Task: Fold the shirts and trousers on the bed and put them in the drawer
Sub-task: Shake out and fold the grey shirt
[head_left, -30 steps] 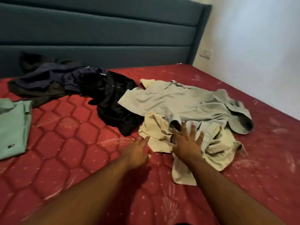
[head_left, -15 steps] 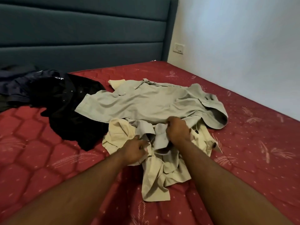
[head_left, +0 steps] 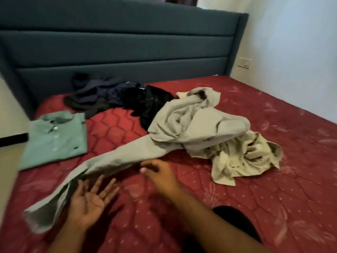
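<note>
grey trousers [head_left: 178, 128] lie on the red bed [head_left: 273, 179], bunched mid-bed w/ one leg pulled out long toward the near-left corner; that leg's long axis runs diagonally, from the heap at upper right down to the hem at lower left, just beside the left hand [head_left: 87, 201]. left hand is palm-up, fingers spread and straight, holding nothing as far as i can see, tho its fingertips sit right at the leg's edge & may be touching cloth, can't tell for sure. right hand [head_left: 156, 170] is knuckles-up near the leg's middle, fingers loosely curled; blurred, so whether it pinches the fabric or is just off it i can't tell. so both hands are on the near side of the leg, left nearer the hem, right nearer the knee/thigh part. the waist end is the far bit, in the heap, partly over a cream garment [head_left: 242, 157] and against the dark clothes pile [head_left: 124, 99]. prob next: straighten along that diagonal, so the far end needs dragging toward the person. a folded green shirt [head_left: 54, 139] sits at the left edge, apart from the leg. drawer not in view.
</note>
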{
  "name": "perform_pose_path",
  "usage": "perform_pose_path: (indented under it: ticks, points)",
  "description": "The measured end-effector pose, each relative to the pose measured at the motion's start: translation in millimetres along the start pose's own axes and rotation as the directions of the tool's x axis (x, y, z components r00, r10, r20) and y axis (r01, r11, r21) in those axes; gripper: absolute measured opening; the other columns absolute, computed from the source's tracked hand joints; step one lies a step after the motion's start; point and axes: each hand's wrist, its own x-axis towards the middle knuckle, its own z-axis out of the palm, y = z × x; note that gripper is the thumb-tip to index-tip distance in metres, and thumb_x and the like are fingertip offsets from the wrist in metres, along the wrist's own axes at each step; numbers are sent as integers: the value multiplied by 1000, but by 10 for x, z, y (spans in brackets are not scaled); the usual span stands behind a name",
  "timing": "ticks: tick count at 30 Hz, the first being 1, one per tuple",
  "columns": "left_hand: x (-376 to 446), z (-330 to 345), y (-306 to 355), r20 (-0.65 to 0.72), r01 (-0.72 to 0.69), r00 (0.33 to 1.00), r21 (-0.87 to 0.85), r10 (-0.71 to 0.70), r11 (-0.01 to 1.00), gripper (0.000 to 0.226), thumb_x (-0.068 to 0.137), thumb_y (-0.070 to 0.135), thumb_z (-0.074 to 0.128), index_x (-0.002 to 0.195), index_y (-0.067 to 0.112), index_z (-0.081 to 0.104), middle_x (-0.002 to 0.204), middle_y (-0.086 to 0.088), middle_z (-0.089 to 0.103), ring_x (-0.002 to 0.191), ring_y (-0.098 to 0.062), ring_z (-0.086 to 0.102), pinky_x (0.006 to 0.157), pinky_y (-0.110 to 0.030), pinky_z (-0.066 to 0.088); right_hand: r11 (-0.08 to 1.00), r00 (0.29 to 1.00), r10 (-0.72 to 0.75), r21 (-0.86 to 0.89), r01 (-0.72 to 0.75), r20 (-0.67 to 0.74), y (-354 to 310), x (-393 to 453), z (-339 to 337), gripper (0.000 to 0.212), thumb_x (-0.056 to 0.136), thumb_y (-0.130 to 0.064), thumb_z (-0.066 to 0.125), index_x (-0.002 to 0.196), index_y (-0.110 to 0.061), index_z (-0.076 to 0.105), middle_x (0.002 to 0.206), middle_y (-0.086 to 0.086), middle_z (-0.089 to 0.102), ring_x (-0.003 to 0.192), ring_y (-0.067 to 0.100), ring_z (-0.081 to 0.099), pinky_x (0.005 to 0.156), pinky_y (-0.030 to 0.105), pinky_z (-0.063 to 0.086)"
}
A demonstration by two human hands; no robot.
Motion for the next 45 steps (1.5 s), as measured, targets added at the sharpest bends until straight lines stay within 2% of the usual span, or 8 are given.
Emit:
perform_pose_path:
  ticks: [2,10,20,24,27,33,39,45]
  points:
    - [-256,-181,397,-381,-149,892,258,242,955,30,76,46,73,96,23,71,128,-5,59,126,-40,50,90,-53,49,941,989,-104,-331,65,-102,37,-4,-235,24,77,1,73,99,-7,73,102,9,69,95,9,62,93,28,46]
    - [-150,-145,481,-308,41,889,791,339,610,52,99,17,52,146,36,38,101,-27,50,61,-13,41,62,-27,41,74,975,220,-995,-60,-42,-89,598,-1049,62,86,-37,62,144,-31,40,149,5,31,138,27,29,110,49,31]
    - [512,-115,188,-211,101,954,897,214,431,56,94,-7,52,141,23,45,118,-8,56,67,-8,54,58,-22,49,-41,933,359,-999,-23,-36,741,706,-1045,31,96,-36,43,123,-28,57,132,2,57,121,26,53,101,42,40]
    - [544,-368,91,-210,96,952,895,221,435,52,93,-7,54,136,22,47,105,-4,61,84,-8,57,66,-17,51,132,917,313,-945,-299,-246,777,568,-895,31,95,-34,43,119,-20,59,125,10,61,116,30,57,99,42,41]
    - [448,-357,57,-246,84,939,842,240,533,26,100,17,49,125,11,56,107,-5,65,91,-12,59,79,-24,47,700,929,292,-713,-44,229,574,148,-26,28,91,-37,48,92,-14,62,90,11,63,84,21,60,80,36,44]
    - [-47,-430,361,-270,231,960,912,71,340,31,94,7,58,125,6,61,104,-12,69,86,-21,65,70,-24,55,948,365,206,-278,157,908,165,-748,1212,35,92,-13,63,122,4,57,123,19,61,113,27,58,104,39,44]
    - [-440,-450,188,-216,203,976,951,31,234,20,94,-3,57,107,1,71,96,-17,73,70,-12,66,65,-20,55,884,937,91,-460,79,337,326,-284,429,13,86,-17,66,84,-6,73,80,10,71,76,20,64,77,42,53]
    - [-1070,-367,442,-32,23,726,999,687,23,16,93,-1,57,92,10,69,82,10,70,78,-6,63,70,-6,44,235,923,383,-971,-52,44,726,-107,-460,66,77,-39,65,137,-19,44,140,11,46,127,32,46,104,43,39]
